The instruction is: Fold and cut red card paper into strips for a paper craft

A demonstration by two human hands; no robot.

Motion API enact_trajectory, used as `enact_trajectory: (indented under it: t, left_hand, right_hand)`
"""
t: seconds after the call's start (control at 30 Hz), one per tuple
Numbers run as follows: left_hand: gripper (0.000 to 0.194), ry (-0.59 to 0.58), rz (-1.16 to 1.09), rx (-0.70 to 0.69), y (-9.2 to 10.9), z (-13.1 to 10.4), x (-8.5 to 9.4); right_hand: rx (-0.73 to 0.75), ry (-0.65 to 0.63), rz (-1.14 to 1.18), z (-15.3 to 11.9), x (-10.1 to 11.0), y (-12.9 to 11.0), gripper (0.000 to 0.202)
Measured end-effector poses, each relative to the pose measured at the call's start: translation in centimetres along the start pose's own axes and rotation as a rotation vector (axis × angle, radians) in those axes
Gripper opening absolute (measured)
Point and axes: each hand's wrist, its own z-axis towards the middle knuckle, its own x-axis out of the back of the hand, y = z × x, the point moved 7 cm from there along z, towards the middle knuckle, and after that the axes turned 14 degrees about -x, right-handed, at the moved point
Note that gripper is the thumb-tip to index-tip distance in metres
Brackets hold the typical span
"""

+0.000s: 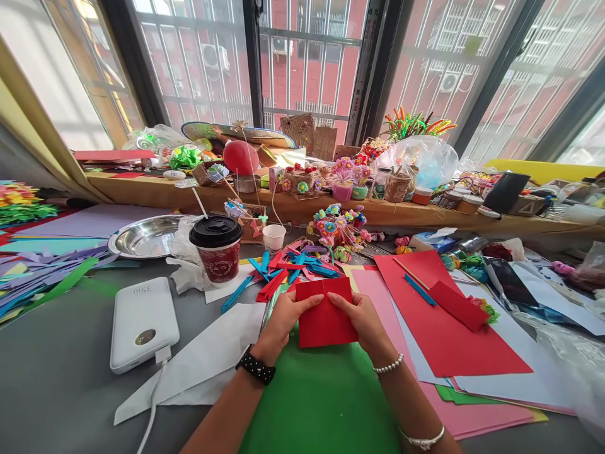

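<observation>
Centrally, red paper (328,325) between both hands (326,305), above green sheet (326,397)

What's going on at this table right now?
A person's two hands, left and right, hold a small piece of red paper between them, thumbs on its front near the upper edge. It is held over a green sheet. To the left are a white power bank and a lidded cup; to the right, a large red sheet lies on other coloured sheets.

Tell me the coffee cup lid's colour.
Black lid, shows best in the head view.
</observation>
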Motion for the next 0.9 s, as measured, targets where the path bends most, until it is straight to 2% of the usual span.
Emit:
enact_trajectory:
  t: [0.33, 0.6, 0.73, 0.9]
  left_hand:
    - [0.034, 0.018, -0.032, -0.002, -0.42, 0.04, -0.04]
    - [0.034, -0.050, 0.040, 0.051, -0.65, -0.07, -0.07]
    - [0.032, -0.024, 0.037, 0.029, -0.30, -0.02, -0.05]
    - [0.031, 0.010, 0.006, 0.005, -0.24, -0.02, -0.09]
  right_hand:
    - [-0.032, -0.042, 0.073, 0.07, -0.31, 0.24, 0.033]
    - [0.034, 0.069, -0.033, 0.08, 0.55, -0.21, 0.037]
    - [0.047, 0.042, -0.031, 0.12, 0.46, -0.35, 0.036]
    - [-0.006, 0.001, 0.059, 0.09, 0.12, -0.02, 0.033]
